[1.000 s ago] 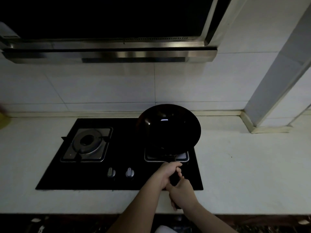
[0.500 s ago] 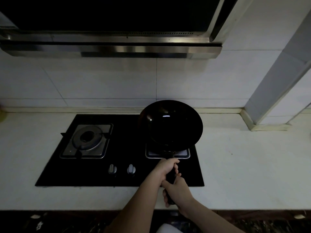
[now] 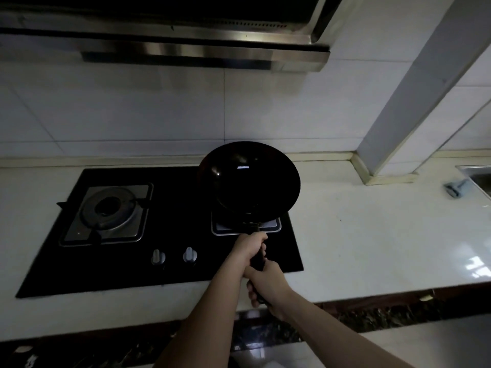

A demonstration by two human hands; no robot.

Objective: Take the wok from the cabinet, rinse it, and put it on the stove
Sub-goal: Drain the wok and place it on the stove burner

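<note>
The black wok sits over the right burner of the black glass stove, its long dark handle pointing toward me. My left hand is wrapped around the handle close to the bowl. Just behind it, my right hand grips the handle's end above the counter's front edge. Whether the wok rests on the burner or hangs just above it, I cannot tell.
The left burner is bare, and two knobs sit at the stove's front. A steel range hood hangs above. White counter runs right to a sink edge with a small blue-grey object beside it.
The view has swung right and closer, bringing the sink edge into sight. Both hands keep their grip on the handle; the wok stays over the right burner.
</note>
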